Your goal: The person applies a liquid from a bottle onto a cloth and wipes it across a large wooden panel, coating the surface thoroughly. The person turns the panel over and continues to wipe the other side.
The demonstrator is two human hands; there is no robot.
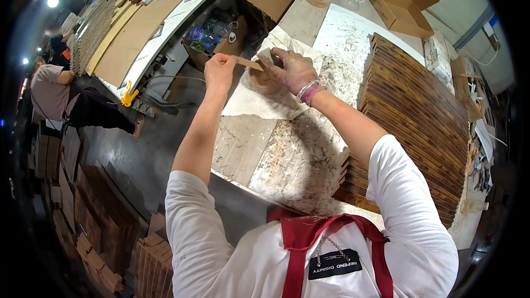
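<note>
Head view: the fingertips of the left hand [220, 74] are pinched together on the near-left end of a thin wooden strip [247, 63]. The strip slants down to the right, its other end over a round tub [263, 86]. The fingers of the right hand [296, 72] are bent and partly spread, gripping a pale flat piece [266, 57] above the tub; the exact hold of the thumb is hard to make out. Stains mark this hand, and a bracelet [307, 89] circles its wrist.

Both arms reach forward, the left one nearly straight, the right one angling in from the right, so that the hands face each other across the tub. The tub stands on a rumpled whitish cloth [237, 102] on the worktable [292, 154]; its contents look brownish, partly hidden by the right hand.

Farther left, under another table, a cardboard box [205, 59] holds plastic bottles [208, 34]. At the far right sits an open cardboard carton [407, 1]. A stack of dark brown boards [414, 127] lies to the right.
</note>
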